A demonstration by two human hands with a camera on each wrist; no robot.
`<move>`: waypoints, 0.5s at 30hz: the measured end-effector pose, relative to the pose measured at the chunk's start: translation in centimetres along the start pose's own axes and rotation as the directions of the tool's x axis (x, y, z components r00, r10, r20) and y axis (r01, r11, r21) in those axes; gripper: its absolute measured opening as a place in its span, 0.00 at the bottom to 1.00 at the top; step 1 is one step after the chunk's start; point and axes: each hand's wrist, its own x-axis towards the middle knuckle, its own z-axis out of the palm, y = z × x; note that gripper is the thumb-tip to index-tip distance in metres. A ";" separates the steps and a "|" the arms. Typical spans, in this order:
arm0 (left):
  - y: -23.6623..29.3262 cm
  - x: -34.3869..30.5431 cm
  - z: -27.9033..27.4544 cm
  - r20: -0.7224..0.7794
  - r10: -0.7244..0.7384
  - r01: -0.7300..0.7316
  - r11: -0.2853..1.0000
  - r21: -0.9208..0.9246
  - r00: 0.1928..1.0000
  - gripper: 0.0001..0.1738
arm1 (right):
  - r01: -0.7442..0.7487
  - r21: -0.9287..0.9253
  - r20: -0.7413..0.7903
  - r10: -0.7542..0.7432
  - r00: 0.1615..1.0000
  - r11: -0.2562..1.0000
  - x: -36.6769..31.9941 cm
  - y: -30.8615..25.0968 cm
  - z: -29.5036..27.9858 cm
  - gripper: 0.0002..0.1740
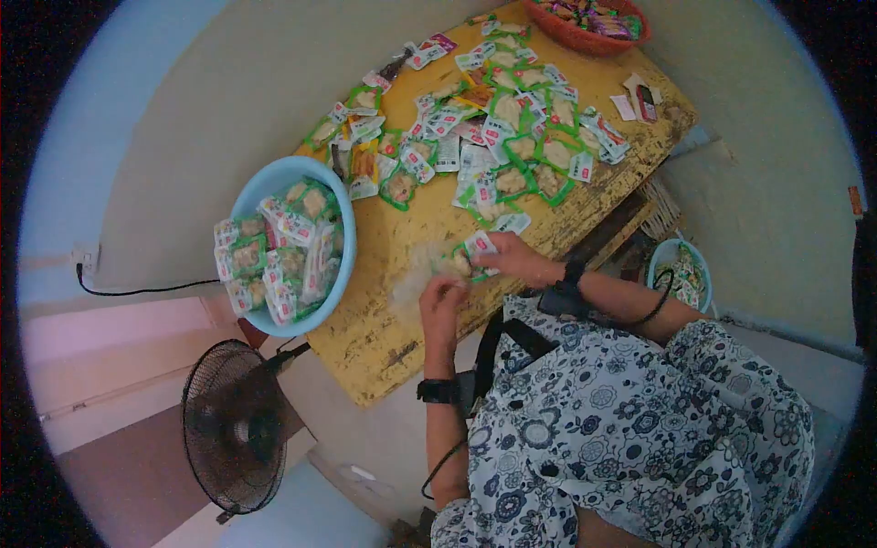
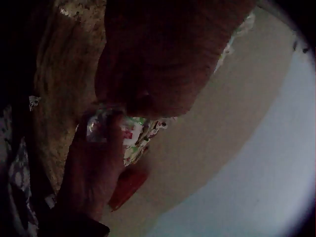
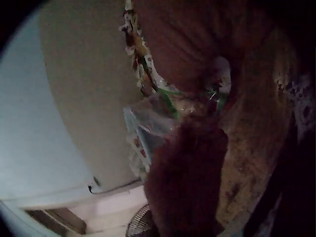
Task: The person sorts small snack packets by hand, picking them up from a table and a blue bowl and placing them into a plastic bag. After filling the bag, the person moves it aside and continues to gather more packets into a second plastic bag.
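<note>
In the head view my left hand pinches a clear plastic bag at the front edge of the yellow table. Right beside it, my right hand grips a green-and-white snack packet with pale food showing through its window. The packet overlaps the bag's mouth. From the right wrist, the bag hangs off to the left of the packet, whose green edge shows between both hands. The left wrist view is dark, with the left hand large above the right hand.
Many loose packets are heaped across the table. A blue basin of bagged packets stands at its left end, a red basket at the far end. A black fan stands lower left; a smaller blue tub sits below, right.
</note>
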 end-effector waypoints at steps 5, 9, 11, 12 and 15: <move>-1.0 0.7 0.0 0.133 0.102 -0.112 0.991 0.067 0.986 0.03 | 0.026 -0.260 0.202 0.028 0.979 0.965 -1.1 -3.4 -0.2 0.22; 0.1 0.3 1.1 0.096 0.084 -0.091 0.993 0.074 0.992 0.03 | 0.031 -0.308 0.372 0.090 0.924 0.951 0.0 -3.4 -1.4 0.23; 0.2 0.6 1.2 0.115 0.091 -0.107 0.984 0.139 0.989 0.04 | -0.135 -0.112 0.335 0.165 0.928 0.984 0.3 -2.3 -0.7 0.22; -0.1 0.9 1.2 0.143 0.110 -0.136 0.974 0.182 0.984 0.04 | -0.216 -0.009 0.325 0.207 0.923 0.976 0.5 -1.3 -0.2 0.22; 0.4 0.8 2.0 0.198 0.119 -0.164 0.959 0.229 0.973 0.06 | -0.305 -0.314 0.318 0.402 0.859 0.899 1.0 6.9 0.6 0.14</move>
